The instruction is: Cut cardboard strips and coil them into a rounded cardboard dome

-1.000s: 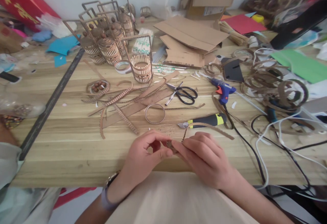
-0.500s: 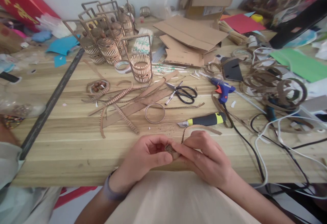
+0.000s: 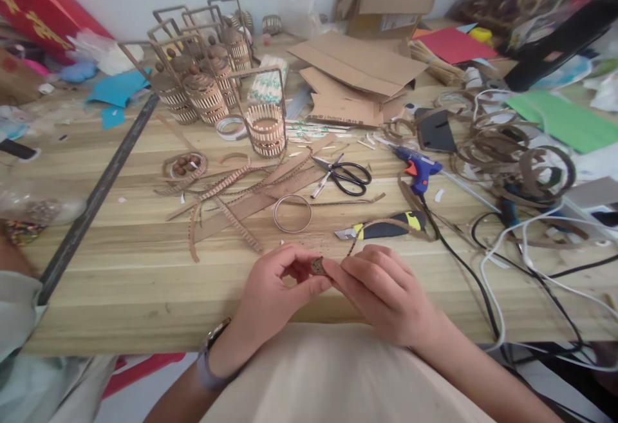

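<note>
Close to the table's front edge, my left hand (image 3: 282,284) pinches a small brown coil of cardboard strip (image 3: 317,266) between thumb and fingers. My right hand (image 3: 386,291) is closed on the strip's continuation, its fingertips against the coil. The loose end of the cardboard strip (image 3: 386,221) rises from my right fingers and curves over the black and yellow utility knife (image 3: 376,228). Ahead of my hands lies a thin ring (image 3: 292,213). Black-handled scissors (image 3: 348,178) rest behind it, with a pen across their blades.
Several small lantern-like baskets (image 3: 205,98) stand at the back left. A blue glue gun (image 3: 421,169) with its cord lies to the right, near coiled strips (image 3: 526,152). Cut cardboard strips (image 3: 255,197) and a bowl of brown beads (image 3: 187,164) are at left. Another person's sleeve (image 3: 19,300) shows at the left edge.
Both hands have risen slightly, and the coil has turned between the fingers. The strip's loose end has lifted and now crosses over the utility knife.
</note>
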A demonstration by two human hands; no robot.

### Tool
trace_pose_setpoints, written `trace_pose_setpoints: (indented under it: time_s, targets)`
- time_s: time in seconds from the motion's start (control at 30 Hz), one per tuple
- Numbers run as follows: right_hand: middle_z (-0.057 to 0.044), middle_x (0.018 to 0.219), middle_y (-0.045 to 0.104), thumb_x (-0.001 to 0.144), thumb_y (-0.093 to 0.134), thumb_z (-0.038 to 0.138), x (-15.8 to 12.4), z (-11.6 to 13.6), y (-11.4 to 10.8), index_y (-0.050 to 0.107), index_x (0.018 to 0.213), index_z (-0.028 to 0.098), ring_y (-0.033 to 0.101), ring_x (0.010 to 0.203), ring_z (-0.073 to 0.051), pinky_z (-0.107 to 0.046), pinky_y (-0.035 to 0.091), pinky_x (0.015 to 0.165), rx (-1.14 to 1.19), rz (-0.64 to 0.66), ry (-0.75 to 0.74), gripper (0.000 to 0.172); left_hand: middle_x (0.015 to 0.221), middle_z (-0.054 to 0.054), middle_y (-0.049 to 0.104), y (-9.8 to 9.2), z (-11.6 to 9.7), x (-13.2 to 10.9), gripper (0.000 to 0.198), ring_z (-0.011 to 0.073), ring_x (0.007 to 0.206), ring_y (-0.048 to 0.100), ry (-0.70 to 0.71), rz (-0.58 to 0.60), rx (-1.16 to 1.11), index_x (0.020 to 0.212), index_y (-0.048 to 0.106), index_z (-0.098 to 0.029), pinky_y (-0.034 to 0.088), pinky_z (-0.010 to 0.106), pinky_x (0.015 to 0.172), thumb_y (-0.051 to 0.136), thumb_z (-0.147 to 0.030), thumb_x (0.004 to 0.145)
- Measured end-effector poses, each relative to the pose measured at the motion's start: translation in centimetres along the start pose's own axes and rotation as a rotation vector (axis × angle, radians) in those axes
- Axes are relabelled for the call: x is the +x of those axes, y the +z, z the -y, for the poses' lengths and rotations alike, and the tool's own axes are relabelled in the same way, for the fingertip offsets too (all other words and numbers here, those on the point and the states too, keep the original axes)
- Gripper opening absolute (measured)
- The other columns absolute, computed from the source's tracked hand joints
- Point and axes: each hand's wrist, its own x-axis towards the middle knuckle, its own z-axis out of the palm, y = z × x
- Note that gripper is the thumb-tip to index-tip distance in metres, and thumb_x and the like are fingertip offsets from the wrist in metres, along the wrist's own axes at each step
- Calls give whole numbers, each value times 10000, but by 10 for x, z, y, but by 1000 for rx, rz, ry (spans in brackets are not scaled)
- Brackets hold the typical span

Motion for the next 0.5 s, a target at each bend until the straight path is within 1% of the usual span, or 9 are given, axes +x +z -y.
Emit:
trace_pose_setpoints:
  time_s: [0.07,0.13,0.17,0.23,0.3,0.33,0.4,0.43,0.5]
  targets:
    - [-16,757,675,964,530,77,0,1,1,642,1055,149,570,666,-144,-295,498,667,22,-11,10,162,763,17,673,0,-1,0,167,162,715,584,6,13,-1,870,736,-170,467,277,674,744,-283,747]
    - [-10,773,676,966,536,91,-2,3,2,643,1083,164,584,685,-138,-287,504,667,90,-21,66,174,745,12,661,0,2,0,166,156,700,572,-3,68,-84,861,730,-165,458,271,664,738,-293,756]
    - [-3,781,674,968,538,99,-3,3,2,644,1101,183,596,697,-134,-282,508,670,133,-22,104,190,738,10,654,0,4,1,193,155,694,566,-13,107,-151,855,726,-163,455,271,662,748,-326,754]
    - [10,792,670,971,537,113,-6,4,2,649,1142,225,621,724,-132,-276,513,674,197,-11,175,233,728,11,645,0,8,2,312,157,686,558,-32,191,-291,842,722,-162,455,278,664,780,-447,729]
    - [11,798,667,971,543,120,-8,4,0,654,1156,240,630,743,-138,-275,510,674,216,5,205,247,724,14,641,0,12,3,444,162,682,557,-32,258,-392,816,722,-164,455,284,664,804,-575,669]
    - [8,797,664,968,550,119,-8,4,0,659,1141,234,628,744,-140,-276,508,676,212,10,201,235,723,15,640,-1,13,4,481,163,681,558,-22,280,-418,806,722,-165,454,284,665,805,-612,650]
    - [3,784,656,950,575,99,-8,2,-1,663,1084,206,612,724,-140,-278,506,684,201,4,170,193,734,17,646,-3,13,5,460,167,693,567,17,297,-410,822,728,-168,458,286,674,789,-602,683]
    - [3,777,653,936,587,83,-8,0,-1,656,1055,191,603,707,-138,-281,507,686,195,2,142,175,762,22,658,-5,13,6,406,172,718,577,46,292,-361,852,734,-171,464,288,693,775,-555,726]
    - [1,775,656,918,588,54,-6,-5,-2,632,1015,170,595,688,-137,-289,517,696,177,11,60,157,829,28,676,-9,8,7,286,179,769,592,111,277,-189,919,746,-184,472,289,724,745,-440,791]
